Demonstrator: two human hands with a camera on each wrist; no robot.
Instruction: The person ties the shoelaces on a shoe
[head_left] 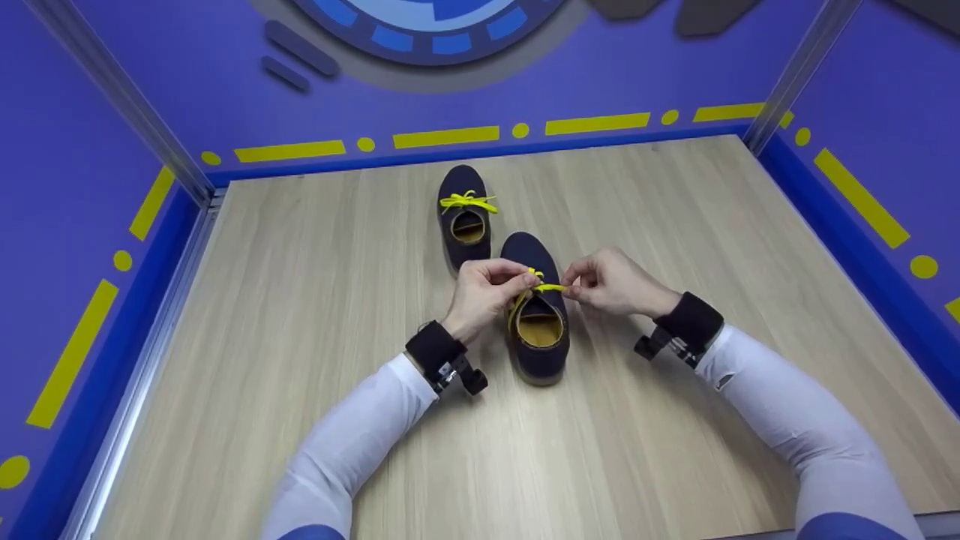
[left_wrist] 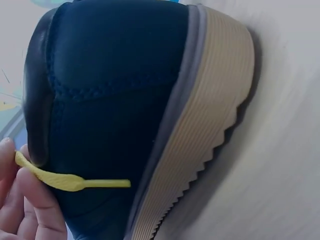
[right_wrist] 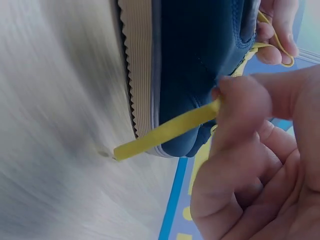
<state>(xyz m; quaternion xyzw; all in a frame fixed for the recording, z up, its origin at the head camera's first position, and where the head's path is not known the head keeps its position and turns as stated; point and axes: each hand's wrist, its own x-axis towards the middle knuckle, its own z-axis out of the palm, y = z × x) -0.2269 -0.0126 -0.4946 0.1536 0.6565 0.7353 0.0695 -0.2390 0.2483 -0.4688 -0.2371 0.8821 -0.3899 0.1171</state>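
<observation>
A dark shoe (head_left: pixel 541 364) with a tan ribbed sole (left_wrist: pixel 220 75) stands on the table, its toe pointing away from me. Over its opening, my left hand (head_left: pixel 484 292) pinches part of the yellow shoelace (head_left: pixel 551 287) between thumb and finger. The lace's tipped end (left_wrist: pixel 107 183) hangs down along the shoe's side in the left wrist view. On the shoe's right side, my right hand (head_left: pixel 615 283) pinches another stretch of the lace, and a flat yellow length (right_wrist: pixel 165 132) sticks out past its fingers. Between the two hands the lace runs nearly straight across the shoe.
A second dark shoe (head_left: pixel 459 184) stands just beyond and to the left, its yellow lace tied in a bow (head_left: pixel 469 201). Both shoes are on a light wooden tabletop (head_left: pixel 300 315). Blue panels (head_left: pixel 420 105) with yellow markings enclose the table at the back and sides.
</observation>
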